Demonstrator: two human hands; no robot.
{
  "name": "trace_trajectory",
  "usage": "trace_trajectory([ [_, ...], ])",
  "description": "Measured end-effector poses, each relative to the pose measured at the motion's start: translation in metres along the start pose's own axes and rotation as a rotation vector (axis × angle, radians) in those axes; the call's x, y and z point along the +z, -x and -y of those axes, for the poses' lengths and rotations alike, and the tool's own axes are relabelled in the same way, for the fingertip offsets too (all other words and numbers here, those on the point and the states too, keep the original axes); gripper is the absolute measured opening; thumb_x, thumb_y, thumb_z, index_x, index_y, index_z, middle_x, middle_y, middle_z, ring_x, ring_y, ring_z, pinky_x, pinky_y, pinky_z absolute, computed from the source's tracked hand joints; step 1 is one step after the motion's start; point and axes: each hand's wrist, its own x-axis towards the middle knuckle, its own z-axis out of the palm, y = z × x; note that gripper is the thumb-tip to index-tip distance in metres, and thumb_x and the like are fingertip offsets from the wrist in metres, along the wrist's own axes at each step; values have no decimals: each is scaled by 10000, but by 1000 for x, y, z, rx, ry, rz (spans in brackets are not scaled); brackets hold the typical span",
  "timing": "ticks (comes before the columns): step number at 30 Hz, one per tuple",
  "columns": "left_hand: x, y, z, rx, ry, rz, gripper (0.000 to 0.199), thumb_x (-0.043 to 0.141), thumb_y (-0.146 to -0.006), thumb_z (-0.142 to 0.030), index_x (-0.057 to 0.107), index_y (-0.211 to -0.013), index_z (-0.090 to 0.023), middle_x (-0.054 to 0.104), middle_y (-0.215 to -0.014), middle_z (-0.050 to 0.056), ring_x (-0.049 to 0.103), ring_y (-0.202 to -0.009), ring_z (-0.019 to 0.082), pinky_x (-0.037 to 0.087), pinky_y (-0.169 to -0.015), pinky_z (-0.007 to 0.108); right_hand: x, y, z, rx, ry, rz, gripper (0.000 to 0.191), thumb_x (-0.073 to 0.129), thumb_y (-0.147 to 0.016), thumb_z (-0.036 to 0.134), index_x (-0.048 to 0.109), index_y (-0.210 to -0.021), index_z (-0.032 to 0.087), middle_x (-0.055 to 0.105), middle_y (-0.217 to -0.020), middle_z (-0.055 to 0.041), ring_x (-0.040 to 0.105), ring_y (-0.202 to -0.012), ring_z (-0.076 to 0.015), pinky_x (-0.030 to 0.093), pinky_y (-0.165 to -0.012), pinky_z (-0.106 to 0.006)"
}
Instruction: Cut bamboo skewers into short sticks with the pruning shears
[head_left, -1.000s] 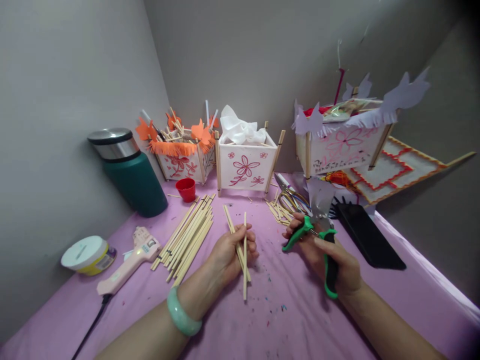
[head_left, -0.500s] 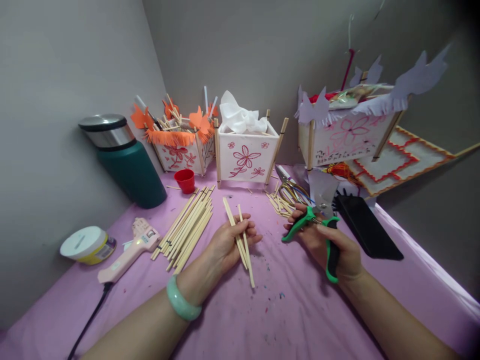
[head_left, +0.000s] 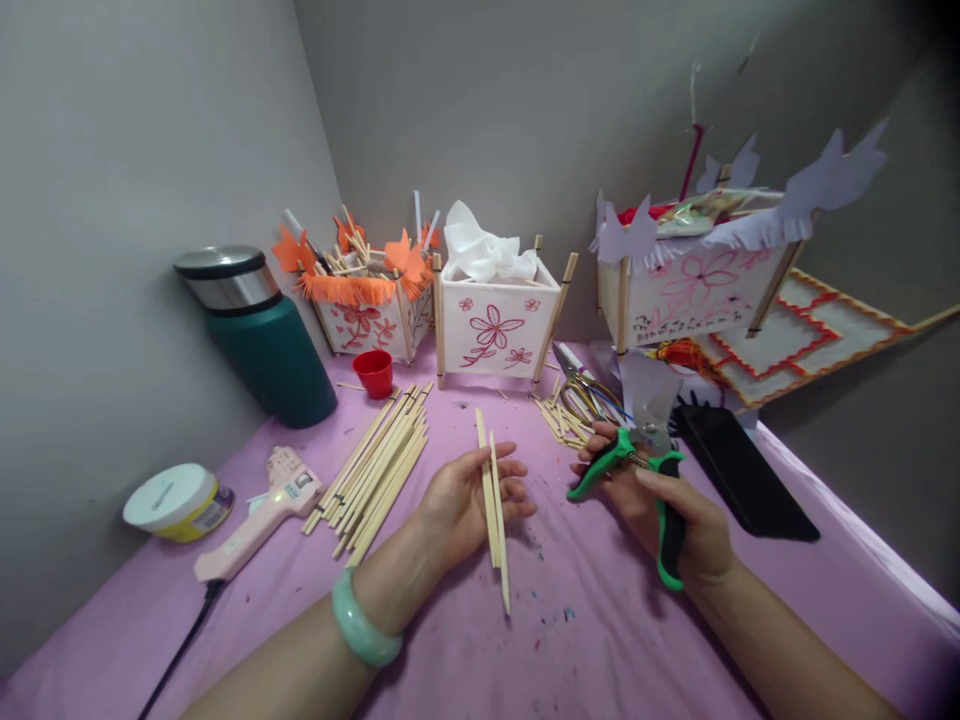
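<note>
Between thumb and fingers, my left hand (head_left: 472, 500) holds a few thin wooden sticks (head_left: 492, 510), one reaching lower than the others. A pale green bangle (head_left: 363, 620) circles that wrist. My right hand (head_left: 675, 510) grips green-and-black pruning shears (head_left: 670, 520), their handles spread and blades pointing away from me. Left of my left hand lies a bundle of wooden sticks (head_left: 382, 460), some with dark bands. Short cut stick pieces (head_left: 561, 422) and a pair of scissors (head_left: 585, 395) lie just beyond my right hand.
A pink glue gun (head_left: 259, 520), a lidded tub (head_left: 178, 505), a green bottle (head_left: 266, 350) and a red cup (head_left: 374, 374) stand or lie at left. Decorated boxes (head_left: 495, 325) line the wall. A black phone (head_left: 742, 470) lies at right on the purple cloth (head_left: 600, 650).
The sticks in my left hand have turned more upright, and their fanned tops have drawn closer together. The shears remain in my right hand. The whole view has shifted slightly.
</note>
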Motion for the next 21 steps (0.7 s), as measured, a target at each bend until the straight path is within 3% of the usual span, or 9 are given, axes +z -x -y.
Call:
trace_trajectory([
  [3,-1,0,2,11,-103,8,278,533,-798,-68,560,-1070,-117,609,-761,39,561,-544,122,490,-538,255,1,0,1,8,-41,4,437,523,-808,356,596,-1227,254,647,-1140,-89,575,-1133,-308,456,-986,-554],
  [6,-2,0,-1,139,-394,-69,272,540,-787,-87,550,-1047,-167,568,-684,-11,444,-432,100,377,-419,215,1,1,1,3,-39,-3,429,528,-815,355,594,-1231,271,649,-1143,-83,583,-1127,-313,458,-983,-566],
  [9,-4,5,-9,394,-814,-258,177,550,-784,-89,577,-917,-203,508,-609,-34,401,-428,113,303,-443,220,0,1,1,-6,-66,-9,437,554,-812,341,588,-1244,283,646,-1158,-82,586,-1126,-318,462,-980,-570],
  [11,-6,9,-14,603,-1069,-391,213,596,-746,-47,603,-876,-215,475,-600,-32,454,-512,142,306,-523,233,0,1,0,-5,-102,-8,443,566,-810,317,587,-1251,286,644,-1170,-80,582,-1136,-318,465,-982,-564],
  [13,-7,13,-16,726,-1288,-489,267,631,-714,-22,625,-891,-222,475,-626,-17,525,-638,187,333,-625,254,-1,1,-1,0,-130,-5,442,567,-813,296,588,-1255,289,644,-1174,-76,573,-1151,-317,468,-984,-557],
  [17,-5,20,-16,606,-1807,-557,39,613,-823,-206,636,-850,-191,588,-796,79,608,-850,279,398,-783,343,-1,1,-1,1,-164,-17,452,593,-802,278,593,-1255,283,647,-1170,-75,569,-1155,-315,482,-978,-535],
  [19,-2,22,-21,503,-2062,-614,217,499,-913,-326,649,-895,-170,631,-927,126,628,-891,291,435,-796,374,0,1,0,11,-182,-31,456,613,-793,263,598,-1249,281,648,-1167,-72,577,-1145,-308,485,-977,-521],
  [21,-1,24,-30,423,-2254,-716,324,389,-960,-341,653,-986,-153,643,-1021,145,650,-899,287,467,-773,380,-1,1,0,19,-200,-42,452,631,-786,253,605,-1237,282,654,-1150,-64,586,-1134,-295,478,-990,-507],
])
